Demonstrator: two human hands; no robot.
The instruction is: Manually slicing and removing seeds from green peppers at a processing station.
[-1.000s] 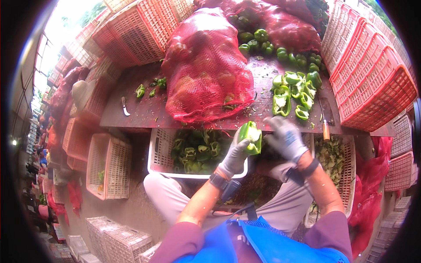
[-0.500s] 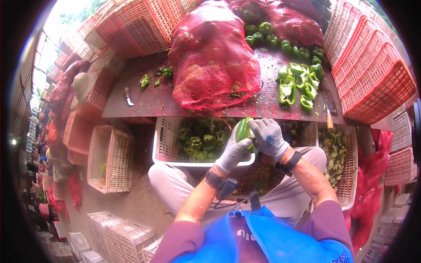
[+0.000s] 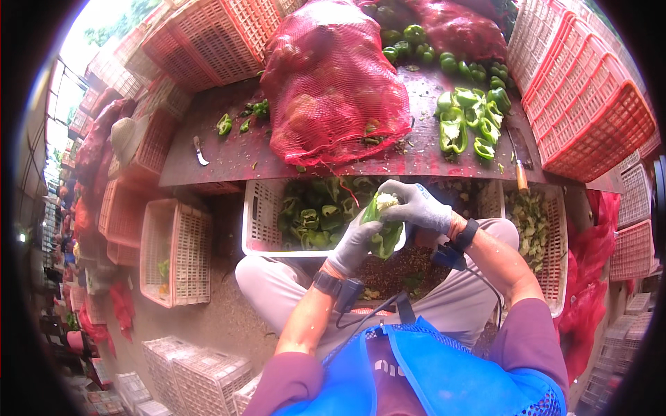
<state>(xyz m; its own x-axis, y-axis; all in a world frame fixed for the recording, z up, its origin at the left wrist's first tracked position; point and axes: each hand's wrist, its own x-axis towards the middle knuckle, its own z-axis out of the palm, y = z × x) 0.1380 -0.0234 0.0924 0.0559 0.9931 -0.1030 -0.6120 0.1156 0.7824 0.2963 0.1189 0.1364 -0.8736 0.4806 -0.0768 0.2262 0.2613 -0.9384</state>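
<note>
A split green bell pepper (image 3: 372, 211) is held over the front edge of a white crate. Wrapped around its lower left side is my gloved left hand (image 3: 352, 244), closed. My gloved right hand (image 3: 422, 208) curls over the top, its thumb and fingers pinching the pale seed core (image 3: 386, 201) that shows in the opening. More green pepper (image 3: 385, 244) hangs below the fingers, so I cannot tell if it is one piece or two. The white crate (image 3: 252, 220) beneath holds several opened pepper pieces (image 3: 312, 220).
A red mesh sack (image 3: 333, 90) stands on the table (image 3: 229, 156). Cut pepper halves (image 3: 454, 132), whole peppers (image 3: 416, 36) and a wooden-handled knife (image 3: 520, 173) lie to its right; a small curved knife (image 3: 200, 150), left. Another crate (image 3: 558, 243) holds pale cores. Red crates (image 3: 590, 104) flank the table.
The pepper has been opened and turned, and its pale core now shows. My right hand has shifted slightly left and lower, its fingers now around the core. The view has shifted slightly.
</note>
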